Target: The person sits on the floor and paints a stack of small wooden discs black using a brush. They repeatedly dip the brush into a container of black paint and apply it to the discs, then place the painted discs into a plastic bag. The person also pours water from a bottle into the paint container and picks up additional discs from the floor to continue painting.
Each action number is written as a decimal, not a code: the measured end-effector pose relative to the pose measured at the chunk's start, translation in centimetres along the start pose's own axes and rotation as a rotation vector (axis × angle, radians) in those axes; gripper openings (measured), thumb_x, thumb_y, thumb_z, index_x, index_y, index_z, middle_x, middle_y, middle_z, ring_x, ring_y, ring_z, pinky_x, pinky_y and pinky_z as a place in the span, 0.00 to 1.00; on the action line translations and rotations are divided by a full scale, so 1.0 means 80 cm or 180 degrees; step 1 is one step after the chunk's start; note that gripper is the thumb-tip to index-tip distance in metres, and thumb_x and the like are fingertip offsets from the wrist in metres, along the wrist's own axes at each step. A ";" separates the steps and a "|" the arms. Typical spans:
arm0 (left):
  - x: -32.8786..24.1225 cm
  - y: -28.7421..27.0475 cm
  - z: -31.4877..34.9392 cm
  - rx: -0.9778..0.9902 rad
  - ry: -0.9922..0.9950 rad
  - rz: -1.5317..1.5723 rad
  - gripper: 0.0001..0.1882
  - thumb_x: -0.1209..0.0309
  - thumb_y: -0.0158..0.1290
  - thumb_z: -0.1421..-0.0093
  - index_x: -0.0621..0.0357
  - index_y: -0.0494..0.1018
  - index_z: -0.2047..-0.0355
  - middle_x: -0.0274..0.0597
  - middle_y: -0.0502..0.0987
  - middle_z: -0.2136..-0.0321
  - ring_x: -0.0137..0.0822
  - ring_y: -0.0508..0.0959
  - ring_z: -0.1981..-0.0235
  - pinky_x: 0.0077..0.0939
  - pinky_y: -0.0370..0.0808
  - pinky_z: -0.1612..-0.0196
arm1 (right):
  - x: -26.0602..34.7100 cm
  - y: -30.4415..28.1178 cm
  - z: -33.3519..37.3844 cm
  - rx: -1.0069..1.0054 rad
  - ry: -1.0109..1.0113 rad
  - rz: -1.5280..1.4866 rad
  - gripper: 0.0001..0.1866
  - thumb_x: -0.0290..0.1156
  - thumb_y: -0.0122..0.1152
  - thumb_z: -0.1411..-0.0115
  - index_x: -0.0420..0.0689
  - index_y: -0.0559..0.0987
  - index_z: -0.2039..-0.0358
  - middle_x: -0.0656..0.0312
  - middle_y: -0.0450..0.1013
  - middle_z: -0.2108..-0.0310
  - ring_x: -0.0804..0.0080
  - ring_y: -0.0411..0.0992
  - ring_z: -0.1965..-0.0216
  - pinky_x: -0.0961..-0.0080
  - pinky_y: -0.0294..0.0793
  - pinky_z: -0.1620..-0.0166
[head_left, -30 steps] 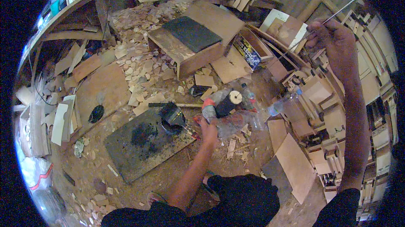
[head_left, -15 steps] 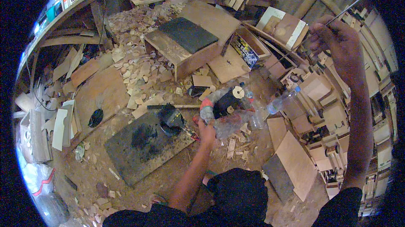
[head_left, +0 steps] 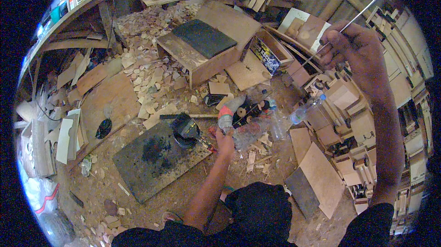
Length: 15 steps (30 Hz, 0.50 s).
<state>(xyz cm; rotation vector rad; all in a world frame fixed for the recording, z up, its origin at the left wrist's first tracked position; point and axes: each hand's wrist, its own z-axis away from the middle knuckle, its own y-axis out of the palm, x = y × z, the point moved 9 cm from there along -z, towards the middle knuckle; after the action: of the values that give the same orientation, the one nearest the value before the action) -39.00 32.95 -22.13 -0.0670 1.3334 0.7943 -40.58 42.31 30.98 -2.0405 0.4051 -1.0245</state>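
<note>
My left hand (head_left: 225,142) is closed on the edge of a crumpled clear plastic bag (head_left: 248,137) with a grey and red rim. Inside or behind the bag's opening lie dark pieces (head_left: 251,110) with round wooden discs; the plastic partly covers them. Raised at the right, my right hand (head_left: 351,47) pinches a long thin metal rod (head_left: 365,10). The rod slants down to the left towards the bag, and its lower end is too thin to follow. A clear plastic bottle (head_left: 298,116) with a blue cap lies right of the bag.
Left of my left hand, a black-stained board (head_left: 138,166) carries a dark container (head_left: 186,130). A low wooden bench (head_left: 206,65) with a black top stands ahead, beside an open box (head_left: 271,52). Stacked wooden pieces (head_left: 342,95) crowd the right; wood offcuts (head_left: 156,70) litter the floor.
My right hand has come slightly left and down, the rod tilting with it. The dark pieces at the bag have shifted, showing their discs differently. My left hand stays nearly in place.
</note>
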 end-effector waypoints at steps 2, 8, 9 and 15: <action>0.008 0.000 -0.003 -0.0008 -0.0033 0.0021 0.30 0.74 0.53 0.43 0.65 0.57 0.41 0.46 0.68 0.49 0.40 0.68 0.49 0.30 0.62 0.45 | 0.002 -0.001 0.000 -0.0040 -0.0061 0.0177 0.11 0.33 0.54 0.36 0.36 0.76 0.66 0.60 0.75 0.75 0.75 0.76 0.73 0.79 0.77 0.69; 0.022 -0.005 -0.002 -0.0166 -0.0270 0.0016 0.30 0.74 0.55 0.44 0.66 0.58 0.42 0.48 0.68 0.48 0.41 0.68 0.49 0.30 0.63 0.45 | -0.041 -0.092 0.035 -0.0822 0.0120 0.1087 0.14 0.36 0.52 0.35 0.37 0.77 0.62 0.58 0.77 0.71 0.73 0.76 0.68 0.77 0.77 0.66; 0.018 -0.008 -0.001 -0.0205 -0.0233 -0.0086 0.30 0.74 0.55 0.45 0.66 0.58 0.43 0.48 0.68 0.48 0.41 0.68 0.49 0.30 0.63 0.45 | -0.054 -0.117 0.055 -0.0955 -0.0032 0.0920 0.15 0.37 0.52 0.35 0.37 0.77 0.60 0.57 0.77 0.69 0.72 0.76 0.67 0.76 0.76 0.64; 0.016 -0.002 -0.005 0.0082 -0.0048 -0.0936 0.36 0.70 0.58 0.48 0.72 0.56 0.43 0.57 0.65 0.46 0.49 0.66 0.45 0.35 0.61 0.42 | -0.322 -0.202 0.351 -0.2840 0.1613 0.0569 0.23 0.47 0.50 0.35 0.37 0.78 0.65 0.56 0.77 0.71 0.68 0.74 0.69 0.72 0.74 0.62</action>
<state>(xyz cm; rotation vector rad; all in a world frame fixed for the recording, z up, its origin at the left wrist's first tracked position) -39.24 33.22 -23.46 -0.2309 1.2828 0.5275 -35.65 81.95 20.10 -2.3840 1.5001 -1.3961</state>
